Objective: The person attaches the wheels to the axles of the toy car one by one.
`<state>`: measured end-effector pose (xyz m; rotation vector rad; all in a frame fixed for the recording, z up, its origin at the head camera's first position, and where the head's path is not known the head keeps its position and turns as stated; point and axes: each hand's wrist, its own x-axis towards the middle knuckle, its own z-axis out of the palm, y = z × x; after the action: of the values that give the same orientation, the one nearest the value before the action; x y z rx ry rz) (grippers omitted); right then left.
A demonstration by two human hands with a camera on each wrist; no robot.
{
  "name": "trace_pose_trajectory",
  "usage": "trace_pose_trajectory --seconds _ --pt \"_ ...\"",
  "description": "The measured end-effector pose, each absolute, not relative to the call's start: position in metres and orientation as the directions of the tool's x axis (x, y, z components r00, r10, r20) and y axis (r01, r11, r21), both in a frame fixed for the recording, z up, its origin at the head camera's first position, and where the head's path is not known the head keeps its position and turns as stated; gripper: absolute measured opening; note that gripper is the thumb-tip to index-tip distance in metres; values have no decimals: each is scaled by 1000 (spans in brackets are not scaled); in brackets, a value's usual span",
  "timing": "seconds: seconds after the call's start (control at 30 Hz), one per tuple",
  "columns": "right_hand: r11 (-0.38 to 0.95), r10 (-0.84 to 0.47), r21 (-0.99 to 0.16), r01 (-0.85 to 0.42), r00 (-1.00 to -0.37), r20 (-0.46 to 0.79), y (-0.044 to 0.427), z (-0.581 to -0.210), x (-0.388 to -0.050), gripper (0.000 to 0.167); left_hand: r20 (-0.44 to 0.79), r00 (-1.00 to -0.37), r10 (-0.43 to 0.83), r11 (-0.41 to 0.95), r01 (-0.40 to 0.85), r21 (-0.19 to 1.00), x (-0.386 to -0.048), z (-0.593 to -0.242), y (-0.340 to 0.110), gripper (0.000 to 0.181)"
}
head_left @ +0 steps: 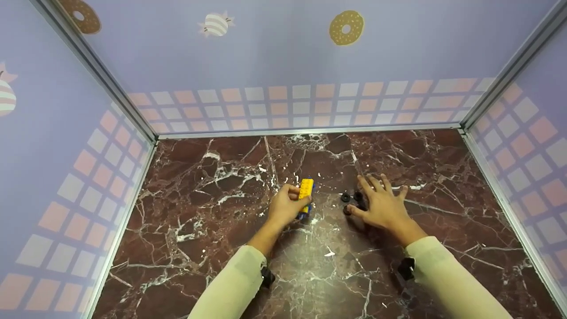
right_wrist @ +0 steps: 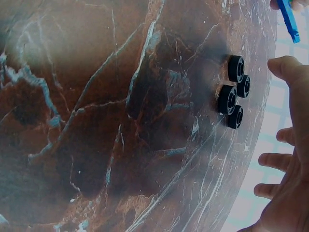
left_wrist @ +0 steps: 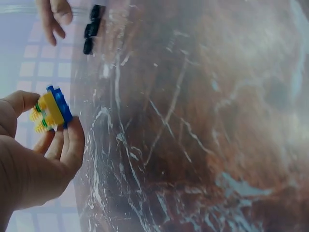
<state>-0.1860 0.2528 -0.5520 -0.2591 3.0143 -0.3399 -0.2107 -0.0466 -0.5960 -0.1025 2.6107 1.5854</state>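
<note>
My left hand pinches a toy-brick assembly between thumb and fingers, left of the middle of the tabletop. In the left wrist view the assembly has a yellow studded layer, a blue base underneath and bits of green among the studs. My right hand hovers with spread fingers beside several small black toy wheels. The right wrist view shows the wheels standing close together on the surface, apart from the fingers; it also catches the blue edge of the assembly at the top right.
The tabletop is dark red-brown marble with white veins. Lilac panels printed with squares and donuts rise at the back and both sides, with metal strips along the edges.
</note>
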Motion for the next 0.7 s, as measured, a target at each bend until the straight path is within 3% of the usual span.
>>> trace_pose_trajectory --seconds 0.13,0.23,0.47,0.7 --pt "960 -179 -232 -158 -981 -73 253 -551 -187 101 -228 -969 95 179 -209 961 -197 -563 -47 64" --pt "960 -180 -231 -160 -981 -68 253 -550 -188 101 -241 -954 178 22 -241 970 -194 -556 -48 79" --pt "959 -182 -231 -162 -981 -69 253 -550 -189 100 -240 -942 235 -36 -255 966 -194 -557 -51 84" --pt "943 -244 -249 -222 -968 -59 253 -550 -188 88 -270 -923 273 -92 -305 948 -192 -557 -53 82"
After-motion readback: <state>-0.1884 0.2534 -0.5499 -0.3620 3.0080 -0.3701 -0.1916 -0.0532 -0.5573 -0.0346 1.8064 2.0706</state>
